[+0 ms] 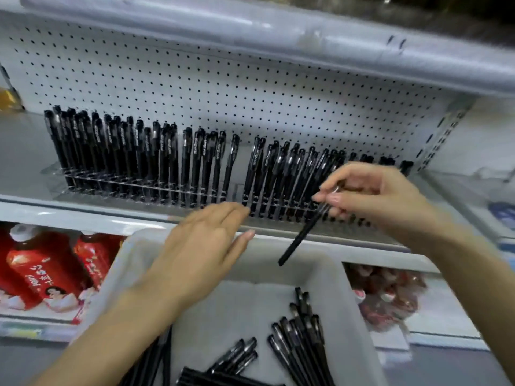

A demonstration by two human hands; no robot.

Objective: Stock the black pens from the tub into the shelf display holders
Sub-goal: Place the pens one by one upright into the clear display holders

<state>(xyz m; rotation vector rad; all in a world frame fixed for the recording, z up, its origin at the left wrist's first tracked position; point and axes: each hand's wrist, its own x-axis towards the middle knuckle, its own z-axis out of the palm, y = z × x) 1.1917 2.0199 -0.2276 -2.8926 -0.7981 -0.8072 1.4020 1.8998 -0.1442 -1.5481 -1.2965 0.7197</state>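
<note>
My right hand (373, 196) pinches one black pen (302, 235) by its upper end, so the pen slants down-left over the tub's far rim, just in front of the holders. Fingers straight, my left hand (203, 246) hovers empty above the tub's back left part, with its fingertips near the shelf edge. The grey tub (354, 316) below holds several loose black pens (303, 335). On the shelf, clear display holders (145, 188) carry a long row of upright black pens (167, 157). A gap shows in the row near the middle.
A white pegboard (223, 87) backs the shelf, and another shelf (250, 32) overhangs it. Red drink bottles (47, 268) stand on the lower shelf at the left. Red packaged goods (390, 296) lie at the lower right.
</note>
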